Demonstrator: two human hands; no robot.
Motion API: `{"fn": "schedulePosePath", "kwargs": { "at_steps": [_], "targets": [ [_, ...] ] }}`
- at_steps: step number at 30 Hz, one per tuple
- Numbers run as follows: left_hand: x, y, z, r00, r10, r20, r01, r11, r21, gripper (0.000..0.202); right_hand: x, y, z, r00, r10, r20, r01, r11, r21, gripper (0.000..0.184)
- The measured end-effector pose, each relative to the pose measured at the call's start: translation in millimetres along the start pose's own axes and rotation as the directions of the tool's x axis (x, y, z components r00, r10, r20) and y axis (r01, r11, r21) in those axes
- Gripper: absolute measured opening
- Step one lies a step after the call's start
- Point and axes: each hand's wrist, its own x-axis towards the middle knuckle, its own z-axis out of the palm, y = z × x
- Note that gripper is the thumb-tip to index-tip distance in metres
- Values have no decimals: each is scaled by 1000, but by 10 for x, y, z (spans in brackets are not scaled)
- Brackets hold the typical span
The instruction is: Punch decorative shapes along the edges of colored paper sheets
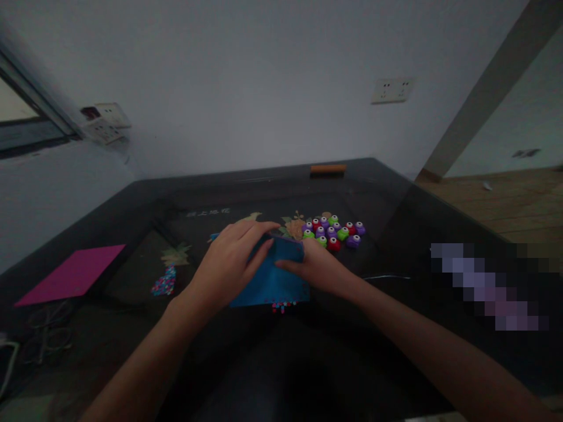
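A blue sheet of paper (275, 281) lies on the dark glass table (396, 223), its far edge bent up. My left hand (229, 261) rests flat on the sheet's left part, fingers stretched toward the raised edge. My right hand (319, 266) holds the right side of the sheet, thumb on top and fingers tucked under the folded edge. A small patch of coloured dots (284, 306) peeks out under the sheet's near edge.
A cluster of small purple, green and red craft punches (334, 231) sits just beyond my right hand. A pink sheet (73, 274) lies at the left. An orange-brown bar (328, 169) rests at the table's far edge. Scissors (48, 334) lie near left.
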Motion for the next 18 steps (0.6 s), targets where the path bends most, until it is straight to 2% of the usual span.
{"fn": "schedulePosePath", "kwargs": {
  "at_steps": [3, 7, 12, 18],
  "targets": [
    [3, -3, -9, 999, 4, 43, -5, 1000, 16, 27, -7, -13, -20, 1000, 24, 20, -25, 999, 32, 16],
    [-1, 13, 11, 1000, -5, 28, 5, 1000, 18, 27, -7, -5, -14, 996, 79, 43, -82, 993, 83, 13],
    [1, 42, 58, 999, 42, 6, -42, 999, 1, 27, -4, 17, 40, 996, 49, 79, -60, 988, 142, 4],
    [-4, 50, 81, 999, 34, 8, -34, 999, -37, 27, -21, 21, 74, 994, 25, 108, -44, 983, 179, 6]
  ]
}}
